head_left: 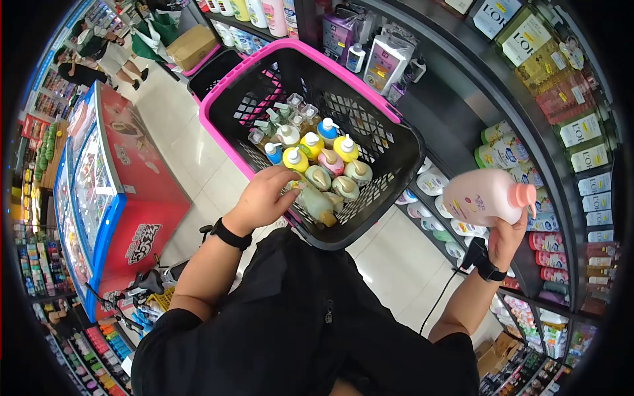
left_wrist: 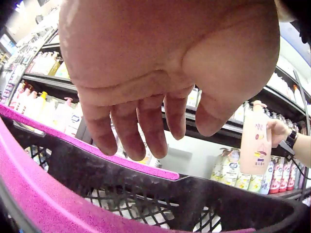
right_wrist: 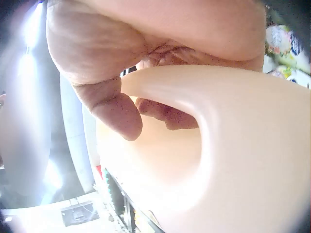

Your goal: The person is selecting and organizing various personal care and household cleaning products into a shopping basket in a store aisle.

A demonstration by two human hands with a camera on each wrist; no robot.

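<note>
In the head view my right hand (head_left: 507,239) holds a large pale pink pump bottle (head_left: 481,197) beside the shelves at the right. Its coral pump points away to the right. The right wrist view shows fingers and thumb curled round the bottle's looped handle (right_wrist: 165,92). My left hand (head_left: 264,199) hovers over the near left rim of a black basket (head_left: 389,129) with a pink edge, its fingers relaxed and holding nothing. Inside, several pump bottles with yellow and blue tops stand together. A greenish bottle (head_left: 316,203) lies near my left fingertips.
Dark shelves (head_left: 456,86) full of bottles and boxes run along the right and far side. A red and blue chest freezer (head_left: 142,191) stands at the left. Behind the basket is a cardboard box (head_left: 191,47). Two people stand far back at the upper left.
</note>
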